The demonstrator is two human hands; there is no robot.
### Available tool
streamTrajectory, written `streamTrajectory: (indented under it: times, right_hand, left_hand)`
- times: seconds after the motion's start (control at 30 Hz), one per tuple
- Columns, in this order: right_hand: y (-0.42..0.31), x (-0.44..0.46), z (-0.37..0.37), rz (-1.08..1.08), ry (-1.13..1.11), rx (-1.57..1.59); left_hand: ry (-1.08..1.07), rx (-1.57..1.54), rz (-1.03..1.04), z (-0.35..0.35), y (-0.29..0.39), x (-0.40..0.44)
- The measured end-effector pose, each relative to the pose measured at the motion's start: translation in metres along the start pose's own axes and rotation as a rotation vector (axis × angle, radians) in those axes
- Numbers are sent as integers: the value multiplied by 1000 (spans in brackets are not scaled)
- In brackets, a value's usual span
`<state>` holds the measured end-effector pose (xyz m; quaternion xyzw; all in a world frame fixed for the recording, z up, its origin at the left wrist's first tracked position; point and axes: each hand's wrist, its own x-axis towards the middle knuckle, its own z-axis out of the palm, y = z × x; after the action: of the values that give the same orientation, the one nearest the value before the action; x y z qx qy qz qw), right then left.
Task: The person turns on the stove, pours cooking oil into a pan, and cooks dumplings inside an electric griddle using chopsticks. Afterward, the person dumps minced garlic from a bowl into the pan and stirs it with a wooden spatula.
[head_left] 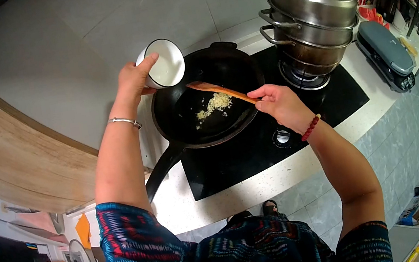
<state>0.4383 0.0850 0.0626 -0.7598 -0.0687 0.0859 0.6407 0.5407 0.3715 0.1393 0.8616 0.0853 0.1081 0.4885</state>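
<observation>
My left hand (137, 77) grips a white bowl with a dark rim (167, 64), tilted over the left edge of a black wok (164, 119). Its inside looks white and bare. My right hand (282, 102) is closed around the handle of a wooden spatula (231, 93), whose blade reaches over the wok. Below the spatula, a small heap of pale chopped bits (214, 105), resembling minced garlic, lies on the wok's bottom with a few crumbs scattered around it. The wok's long handle (165, 170) points toward the lower left.
A stacked metal steamer with a lid (311, 13) stands on the burner to the right. The black cooktop (225, 166) has a knob (282, 137) near its front. A grey appliance (386, 50) sits on the right counter. An orange cloth (83, 231) lies at left.
</observation>
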Motion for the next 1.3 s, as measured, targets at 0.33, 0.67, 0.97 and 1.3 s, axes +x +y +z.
streamTrajectory:
  times: [0.33, 0.67, 0.97, 1.3]
  right_hand:
    - [-30, 24, -31, -275, 140, -1110]
    - [-41, 83, -30, -39, -112, -1309]
    - [-43, 89, -12, -53, -87, -1195]
    - [-22, 74, 7, -178, -149, -1028]
  left_hand:
    - [-96, -529, -29, -25, 14, -52]
    - [139, -952, 4, -125, -64, -191]
    - [632, -950, -203, -217, -168, -298]
    - [894, -1140, -584, -237, -322, -327]
